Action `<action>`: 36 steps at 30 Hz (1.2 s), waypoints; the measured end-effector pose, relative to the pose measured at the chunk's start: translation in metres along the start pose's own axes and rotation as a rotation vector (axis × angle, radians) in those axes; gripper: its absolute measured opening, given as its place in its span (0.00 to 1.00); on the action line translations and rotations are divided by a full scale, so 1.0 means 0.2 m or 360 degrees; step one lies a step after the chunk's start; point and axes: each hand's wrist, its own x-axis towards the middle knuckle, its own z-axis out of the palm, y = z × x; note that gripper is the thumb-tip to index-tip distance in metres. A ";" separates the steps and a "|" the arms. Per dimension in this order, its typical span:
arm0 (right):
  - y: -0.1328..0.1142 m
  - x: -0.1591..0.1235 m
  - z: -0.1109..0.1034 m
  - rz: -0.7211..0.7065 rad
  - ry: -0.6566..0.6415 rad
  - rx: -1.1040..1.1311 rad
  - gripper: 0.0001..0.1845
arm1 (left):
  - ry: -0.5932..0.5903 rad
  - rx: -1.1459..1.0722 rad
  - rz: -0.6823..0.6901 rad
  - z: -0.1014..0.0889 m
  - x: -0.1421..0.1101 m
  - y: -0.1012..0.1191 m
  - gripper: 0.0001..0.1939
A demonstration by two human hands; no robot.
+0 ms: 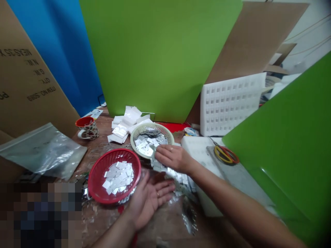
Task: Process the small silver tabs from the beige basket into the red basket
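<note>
My left hand (150, 198) lies palm up and open beside the red basket (96, 179), which holds several small white squares. My right hand (172, 157) rests palm down, fingers stretched flat, on a pile of shiny silver foil pieces (181, 181) next to the cream basket (134, 136). That cream basket is filled with more silver and white pieces. Nothing is seen gripped in either hand.
A red-rimmed patterned mug (88, 128) and a clear zip bag (41, 151) sit at left. A stack of white packets (126, 122) lies behind the baskets. Scissors (224, 154) rest on a white block at right, by a white grid tray (230, 103). Green boards stand around.
</note>
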 end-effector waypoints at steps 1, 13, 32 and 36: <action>-0.07 -0.04 -0.04 -0.0019 0.0054 0.0100 0.11 | -0.0007 -0.0086 0.0036 0.02 0.00 -0.01 0.25; -0.70 -0.30 0.03 0.0559 -0.0234 0.0189 0.14 | 0.0184 -0.0324 0.0088 -0.08 -0.03 -0.17 0.26; -0.73 -0.27 -0.17 0.1005 -0.0629 0.0703 0.46 | 0.0228 0.0101 0.0003 -0.20 -0.08 -0.20 0.39; -0.72 -0.34 -0.18 0.1249 -0.0505 0.0771 0.48 | 0.0126 0.0089 0.0049 -0.19 -0.09 -0.19 0.38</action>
